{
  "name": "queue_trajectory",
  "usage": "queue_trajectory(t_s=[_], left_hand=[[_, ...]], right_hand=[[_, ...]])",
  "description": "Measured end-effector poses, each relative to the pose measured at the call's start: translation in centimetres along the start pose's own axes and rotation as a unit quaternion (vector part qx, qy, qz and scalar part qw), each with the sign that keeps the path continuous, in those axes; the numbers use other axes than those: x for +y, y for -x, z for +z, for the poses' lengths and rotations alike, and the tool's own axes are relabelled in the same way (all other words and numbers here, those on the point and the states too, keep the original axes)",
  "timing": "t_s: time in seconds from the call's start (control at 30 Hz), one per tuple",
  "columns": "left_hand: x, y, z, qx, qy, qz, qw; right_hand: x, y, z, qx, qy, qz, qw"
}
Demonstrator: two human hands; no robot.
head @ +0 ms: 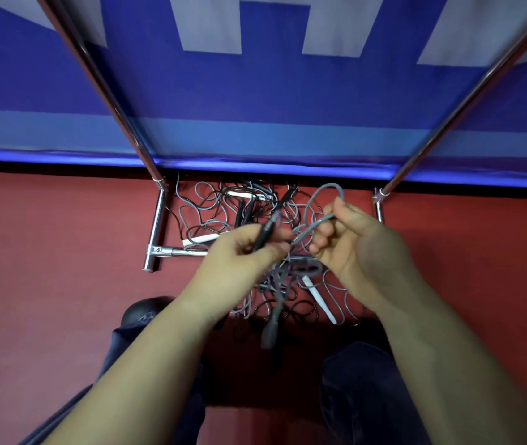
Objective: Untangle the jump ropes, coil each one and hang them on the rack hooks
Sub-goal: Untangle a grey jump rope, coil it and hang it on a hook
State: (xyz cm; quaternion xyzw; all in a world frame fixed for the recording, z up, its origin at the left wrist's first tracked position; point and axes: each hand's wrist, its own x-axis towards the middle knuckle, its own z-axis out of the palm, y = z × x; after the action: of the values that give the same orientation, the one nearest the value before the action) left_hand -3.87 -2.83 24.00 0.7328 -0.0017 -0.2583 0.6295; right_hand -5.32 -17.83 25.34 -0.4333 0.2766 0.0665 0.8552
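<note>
A tangle of grey and dark jump ropes [214,210] lies on the red floor between the rack's feet, with white handles [199,239] among the loops. My left hand [239,258] pinches a black handle [263,234] of a grey rope. My right hand [349,239] grips a loop of that grey rope [323,191], lifted above the pile. More grey rope and a grey handle [270,332] hang below my hands. The chrome rack [156,226] rises on both sides; its hooks are out of view.
A blue and white banner [255,91] hangs behind the rack down to the floor. The rack's low crossbar [182,251] runs under my hands. My knees in dark trousers [352,380] and a dark shoe [146,311] are close to the pile.
</note>
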Motion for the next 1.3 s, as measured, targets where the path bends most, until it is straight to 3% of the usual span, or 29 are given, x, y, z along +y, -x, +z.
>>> queue_trajectory(t_s=[0.27, 0.33, 0.4, 0.53, 0.67, 0.8, 0.93, 1.0, 1.07, 1.17, 1.3], left_hand=[[-1.1, -0.1, -0.2, -0.071, -0.1, -0.008, 0.992], [-0.9, -0.1, -0.1, -0.051, -0.098, -0.002, 0.994], [-0.7, -0.2, -0.3, -0.023, -0.04, -0.017, 0.999], [0.0, -0.4, -0.5, 0.005, 0.093, -0.033, 0.995], [0.9, -0.3, -0.7, 0.016, 0.18, -0.031, 0.983], [0.8, -0.5, -0.9, 0.083, 0.195, -0.031, 0.977], [0.8, -0.8, -1.3, 0.167, 0.249, -0.021, 0.954], [0.8, -0.9, -1.4, 0.185, 0.261, -0.027, 0.947], [0.7, -1.0, -1.2, 0.176, 0.244, -0.039, 0.953], [0.5, -0.9, -0.9, 0.111, 0.208, -0.077, 0.969], [-0.3, -0.4, -0.2, -0.005, 0.057, -0.124, 0.991]], right_hand=[[-0.7, 0.1, 0.1, 0.017, -0.086, 0.011, 0.996], [-0.5, 0.0, 0.0, 0.012, -0.043, -0.003, 0.999], [0.0, 0.0, -0.2, 0.004, 0.082, -0.024, 0.996], [1.7, 0.6, 0.1, -0.073, 0.382, -0.014, 0.921], [2.2, 1.1, 0.2, -0.156, 0.42, 0.022, 0.894], [2.1, 1.1, 0.1, -0.167, 0.486, 0.005, 0.858], [2.7, 1.1, -0.7, -0.17, 0.591, 0.045, 0.787], [3.0, 1.0, -1.0, -0.158, 0.611, 0.05, 0.774], [2.8, 0.9, -0.9, -0.136, 0.589, 0.036, 0.795], [2.2, 0.8, -0.3, -0.102, 0.496, -0.002, 0.862], [1.7, 0.4, 0.3, -0.037, 0.319, -0.03, 0.947]])
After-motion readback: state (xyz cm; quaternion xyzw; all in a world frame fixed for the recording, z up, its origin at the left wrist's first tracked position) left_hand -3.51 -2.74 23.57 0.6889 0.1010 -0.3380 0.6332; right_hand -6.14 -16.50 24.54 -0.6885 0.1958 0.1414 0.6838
